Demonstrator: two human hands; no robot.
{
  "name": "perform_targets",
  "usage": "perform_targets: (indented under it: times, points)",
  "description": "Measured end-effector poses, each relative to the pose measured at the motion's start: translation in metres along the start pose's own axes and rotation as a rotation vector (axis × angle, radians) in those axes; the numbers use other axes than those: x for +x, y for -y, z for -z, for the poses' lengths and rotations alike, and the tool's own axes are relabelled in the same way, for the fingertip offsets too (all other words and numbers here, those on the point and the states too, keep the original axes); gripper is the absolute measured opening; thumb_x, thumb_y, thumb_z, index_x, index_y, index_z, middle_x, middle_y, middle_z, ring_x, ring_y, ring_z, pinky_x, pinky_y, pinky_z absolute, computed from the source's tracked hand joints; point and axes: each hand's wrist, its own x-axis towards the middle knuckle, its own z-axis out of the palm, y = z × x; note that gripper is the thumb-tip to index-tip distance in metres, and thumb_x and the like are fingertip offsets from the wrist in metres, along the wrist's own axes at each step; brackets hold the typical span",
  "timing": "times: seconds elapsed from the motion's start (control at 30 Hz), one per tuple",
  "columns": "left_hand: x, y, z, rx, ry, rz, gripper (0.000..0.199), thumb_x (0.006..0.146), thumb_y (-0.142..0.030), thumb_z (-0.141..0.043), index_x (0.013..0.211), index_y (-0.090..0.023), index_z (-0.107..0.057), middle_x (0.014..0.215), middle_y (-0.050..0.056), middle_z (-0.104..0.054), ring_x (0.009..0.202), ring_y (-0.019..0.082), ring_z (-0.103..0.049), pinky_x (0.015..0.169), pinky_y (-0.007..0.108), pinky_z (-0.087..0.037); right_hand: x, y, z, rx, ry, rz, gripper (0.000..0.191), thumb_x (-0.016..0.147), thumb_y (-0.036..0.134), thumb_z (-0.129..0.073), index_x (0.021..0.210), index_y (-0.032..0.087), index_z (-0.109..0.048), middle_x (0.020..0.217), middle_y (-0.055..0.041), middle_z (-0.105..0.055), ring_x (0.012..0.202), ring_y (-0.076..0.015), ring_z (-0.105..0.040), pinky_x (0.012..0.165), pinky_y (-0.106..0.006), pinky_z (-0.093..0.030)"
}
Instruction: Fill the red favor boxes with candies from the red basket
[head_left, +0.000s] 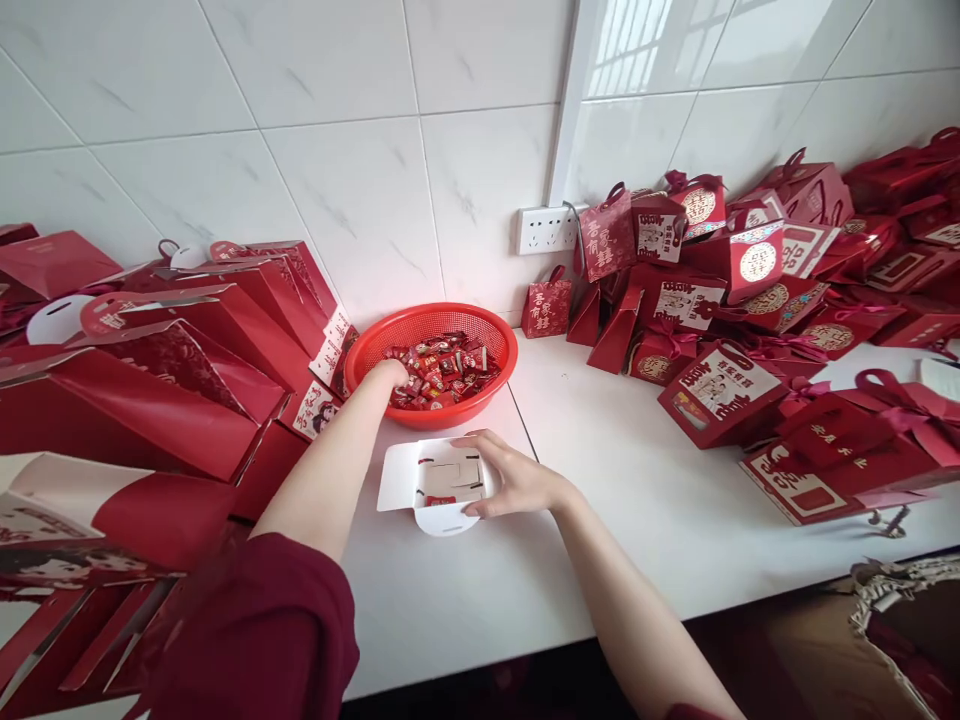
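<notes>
My left hand [392,374] reaches into a red plastic basket [491,405] among red-wrapped candies [450,370]; its fingers are hidden behind the wrist and the sweets. In front of the basket stands an open candy box [400,478] with a white inside and its flaps spread out. One red candy [440,500] lies at the near side of its bottom. My right hand [510,475] grips the box's right side, thumb on the near edge and fingers on the far edge.
Unclosed red boxes [202,400] crowd the left side of the white table [457,620]. Finished-looking red gift boxes with ribbons [720,390] are heaped at the right. A power socket [547,230] sits on the tiled wall. Below the table, a torn carton [862,640] stands at lower right.
</notes>
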Motion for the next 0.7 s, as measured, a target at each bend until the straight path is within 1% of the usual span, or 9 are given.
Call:
perform_targets:
  times: [0.1,0.17,0.2,0.27,0.37,0.47,0.57,0.63,0.7]
  points:
    - [0.011,0.015,-0.002,-0.028,0.065,0.06,0.033,0.072,-0.039,-0.083,0.077,-0.01,-0.069,0.076,0.006,-0.07,0.078,0.021,-0.066,0.076,0.034,-0.053,0.002,0.001,0.0,0.014,0.017,-0.011,0.09,0.069,0.038,-0.085,0.147,0.03,-0.041,0.142,-0.0093,-0.041,0.132,-0.0278,-0.048,0.113,-0.043,-0.041]
    - [0.015,0.021,-0.001,-0.08,0.058,0.037,0.036,0.063,-0.042,-0.086,0.069,-0.012,-0.069,0.068,0.005,-0.069,0.075,0.023,-0.066,0.071,0.031,-0.05,0.003,0.002,0.0,0.019,0.02,-0.021,0.091,0.068,0.038,-0.086,0.147,0.03,-0.041,0.142,-0.0094,-0.04,0.131,-0.0282,-0.048,0.111,-0.043,-0.042]
    - [0.017,0.023,0.0,-0.113,0.044,0.014,0.037,0.063,-0.046,-0.085,0.071,-0.013,-0.07,0.07,0.004,-0.07,0.076,0.024,-0.067,0.071,0.031,-0.049,0.003,0.002,0.0,0.021,0.021,-0.024,0.092,0.068,0.038,-0.086,0.147,0.029,-0.04,0.142,-0.0095,-0.04,0.131,-0.0283,-0.048,0.111,-0.043,-0.043]
    - [0.02,0.024,-0.002,-0.183,0.003,-0.033,0.04,0.063,-0.049,-0.083,0.081,-0.015,-0.073,0.083,0.005,-0.074,0.083,0.024,-0.068,0.073,0.03,-0.049,0.002,0.001,0.001,0.021,0.017,-0.025,0.093,0.068,0.04,-0.086,0.148,0.029,-0.039,0.142,-0.0097,-0.04,0.132,-0.0284,-0.047,0.111,-0.043,-0.042]
    - [0.022,0.025,-0.007,-0.271,-0.052,-0.086,0.048,0.061,-0.049,-0.083,0.096,-0.016,-0.074,0.101,0.008,-0.075,0.092,0.024,-0.068,0.08,0.031,-0.05,0.002,0.0,0.002,0.011,0.012,-0.02,0.092,0.069,0.042,-0.085,0.148,0.029,-0.039,0.141,-0.0096,-0.04,0.133,-0.0284,-0.045,0.113,-0.044,-0.039]
    - [0.021,0.024,-0.01,-0.339,-0.063,-0.124,0.046,0.062,-0.046,-0.083,0.097,-0.017,-0.074,0.102,0.009,-0.075,0.093,0.024,-0.069,0.085,0.033,-0.051,0.001,0.0,0.002,0.001,0.01,-0.01,0.091,0.069,0.042,-0.085,0.147,0.029,-0.04,0.14,-0.0093,-0.042,0.134,-0.0281,-0.044,0.114,-0.044,-0.038]
    - [0.019,0.023,-0.011,-0.409,-0.08,-0.142,0.039,0.07,-0.045,-0.079,0.097,-0.017,-0.074,0.106,0.009,-0.075,0.097,0.023,-0.07,0.088,0.033,-0.052,0.001,0.001,0.002,-0.005,0.012,-0.021,0.09,0.07,0.042,-0.085,0.147,0.029,-0.04,0.142,-0.0094,-0.04,0.135,-0.0282,-0.044,0.114,-0.044,-0.038]
    - [0.017,0.022,-0.011,-0.456,-0.087,-0.136,0.037,0.076,-0.046,-0.074,0.097,-0.016,-0.073,0.106,0.009,-0.076,0.092,0.023,-0.071,0.083,0.033,-0.055,0.001,0.0,0.0,-0.005,0.017,-0.035,0.09,0.07,0.043,-0.085,0.147,0.03,-0.04,0.144,-0.0094,-0.038,0.134,-0.0285,-0.045,0.114,-0.044,-0.039]
    - [0.015,0.021,-0.012,-0.492,-0.088,-0.124,0.035,0.079,-0.045,-0.072,0.097,-0.015,-0.072,0.101,0.01,-0.076,0.081,0.022,-0.073,0.072,0.032,-0.057,0.001,-0.001,-0.001,0.0,0.019,-0.038,0.09,0.07,0.044,-0.085,0.148,0.031,-0.04,0.145,-0.0093,-0.037,0.134,-0.0284,-0.045,0.113,-0.044,-0.039]
